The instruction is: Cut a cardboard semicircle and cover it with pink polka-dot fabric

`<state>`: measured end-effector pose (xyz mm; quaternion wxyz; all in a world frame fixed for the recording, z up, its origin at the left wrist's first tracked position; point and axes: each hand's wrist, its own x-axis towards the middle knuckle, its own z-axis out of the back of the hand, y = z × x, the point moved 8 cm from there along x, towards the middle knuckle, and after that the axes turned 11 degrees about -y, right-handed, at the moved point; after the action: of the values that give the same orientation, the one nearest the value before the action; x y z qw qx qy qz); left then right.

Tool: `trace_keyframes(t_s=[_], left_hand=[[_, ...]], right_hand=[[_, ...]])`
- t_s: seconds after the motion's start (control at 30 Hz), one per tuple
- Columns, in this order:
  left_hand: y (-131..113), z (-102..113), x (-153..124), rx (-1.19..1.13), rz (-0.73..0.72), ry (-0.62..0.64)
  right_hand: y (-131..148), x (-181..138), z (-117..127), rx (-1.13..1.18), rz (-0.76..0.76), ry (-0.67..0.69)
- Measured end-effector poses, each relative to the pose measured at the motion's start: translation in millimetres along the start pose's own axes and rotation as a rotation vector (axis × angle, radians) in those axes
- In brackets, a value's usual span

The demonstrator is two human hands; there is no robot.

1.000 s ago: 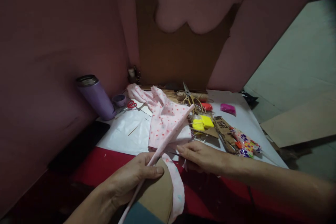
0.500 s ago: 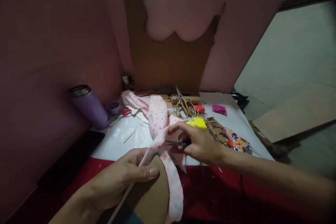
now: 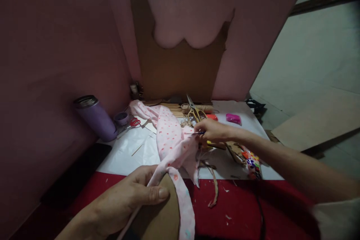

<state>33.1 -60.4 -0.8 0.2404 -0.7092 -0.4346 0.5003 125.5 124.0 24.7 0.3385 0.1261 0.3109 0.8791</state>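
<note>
Spotted cloth (image 3: 168,131) spreads beyond the left grip (image 3: 140,191), which pinches it against cardboard (image 3: 161,213), apparently for steadiness; farther off, the right grip (image 3: 208,131) clasps a slim tool (image 3: 200,132), tip at the cloth.

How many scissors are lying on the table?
2: gold-handled scissors beside the twine, red-handled scissors beside the purple roll. The patterned cloth may hide others.

Dim light, soft detail, upper right corner blackened
</note>
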Motion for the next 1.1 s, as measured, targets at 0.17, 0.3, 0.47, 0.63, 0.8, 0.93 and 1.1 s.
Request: trace_keyframes(t_s=[0.17, 0.3, 0.47, 0.63, 0.8, 0.93, 1.1], left_hand=[[16, -25, 2, -0.092, 0.075, 0.121], [24, -16, 17, -0.142, 0.047, 0.073], [42, 32, 18, -0.193, 0.097, -0.069], [47, 55, 5, -0.246, 0.059, -0.164], [43, 49, 6, -0.352, -0.029, -0.133], [46, 47, 6, -0.375, -0.033, -0.091], [53, 51, 5, -0.341, -0.026, -0.093]], right_hand=[[31, 22, 53, -0.164, 0.104, 0.052], [65, 49, 42, -0.305, 0.238, -0.274], [61, 21, -24, -0.148, 0.199, -0.136], [56, -37, -78, 0.257, 0.051, 0.297], [50, -54, -116, 0.316, -0.113, 0.482], [44, -51, -130, 0.305, -0.186, 0.528], [41, -47, -136, 0.365, -0.195, 0.504]])
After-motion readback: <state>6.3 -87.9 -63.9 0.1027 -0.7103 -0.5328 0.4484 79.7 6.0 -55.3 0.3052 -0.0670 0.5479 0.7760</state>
